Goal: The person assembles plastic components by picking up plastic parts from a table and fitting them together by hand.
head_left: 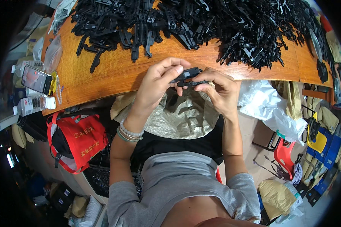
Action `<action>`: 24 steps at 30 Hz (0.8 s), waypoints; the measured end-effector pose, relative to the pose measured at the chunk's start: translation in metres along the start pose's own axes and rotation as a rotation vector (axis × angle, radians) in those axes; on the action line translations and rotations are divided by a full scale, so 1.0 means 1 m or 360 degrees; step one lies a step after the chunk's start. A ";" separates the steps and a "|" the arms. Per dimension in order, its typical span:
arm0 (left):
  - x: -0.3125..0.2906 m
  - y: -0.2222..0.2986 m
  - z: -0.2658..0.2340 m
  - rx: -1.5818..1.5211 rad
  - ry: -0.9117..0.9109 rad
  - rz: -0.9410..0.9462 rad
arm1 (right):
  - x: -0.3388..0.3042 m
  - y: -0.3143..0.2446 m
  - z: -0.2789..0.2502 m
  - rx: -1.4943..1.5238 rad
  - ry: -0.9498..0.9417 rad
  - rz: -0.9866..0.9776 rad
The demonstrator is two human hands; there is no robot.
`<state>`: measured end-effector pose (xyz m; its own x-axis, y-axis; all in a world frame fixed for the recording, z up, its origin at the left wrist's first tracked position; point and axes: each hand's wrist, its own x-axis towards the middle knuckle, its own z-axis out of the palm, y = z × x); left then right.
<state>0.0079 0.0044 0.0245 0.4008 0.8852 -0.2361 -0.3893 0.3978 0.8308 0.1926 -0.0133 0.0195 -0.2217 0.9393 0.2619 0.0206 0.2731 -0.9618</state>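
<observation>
Above my lap, near the table's front edge, my left hand [159, 79] grips a black plastic part [192, 72] with a boxy end, between thumb and fingers. My right hand [220, 87] pinches a slim, ridged black plastic piece [193, 83] just below it. The two pieces lie close together; whether they are joined I cannot tell. Beneath both hands a beige woven sack [178, 123] is spread over my lap. Long black plastic parts [134, 28] are heaped across the table, with smaller black clip-like pieces [250, 45] heaped to the right.
The wooden table [117, 72] curves across the front. At its left end are a phone [36, 79] and plastic bottles [32, 105]. A red bag [77, 140] hangs to my left. To my right are white plastic sheeting [267, 106] and a red stool [284, 157].
</observation>
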 end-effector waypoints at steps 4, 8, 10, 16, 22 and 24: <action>-0.004 0.001 0.002 0.0365 0.0011 0.0128 | 0.000 0.004 0.004 -0.0256 0.0068 -0.0160; -0.017 0.001 0.007 0.0815 -0.0103 0.0121 | -0.002 0.010 0.005 -0.0304 0.0149 -0.0235; -0.021 0.003 0.012 0.1135 -0.0070 0.0308 | -0.004 0.008 0.005 -0.0329 0.0129 -0.0219; -0.026 0.010 0.009 0.1917 -0.0118 0.0858 | 0.005 -0.009 0.003 -0.0850 0.0168 -0.0472; -0.030 0.008 0.008 0.1944 -0.0209 0.0728 | -0.003 0.000 0.000 -0.0697 -0.0130 -0.0343; -0.029 0.006 0.007 0.1902 -0.0208 0.0861 | -0.004 0.000 0.002 -0.0689 -0.0101 -0.0356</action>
<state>-0.0007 -0.0209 0.0398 0.5297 0.8078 0.2586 0.4164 -0.5132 0.7505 0.1920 -0.0176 0.0179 -0.3260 0.8367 0.4401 0.3662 0.5409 -0.7572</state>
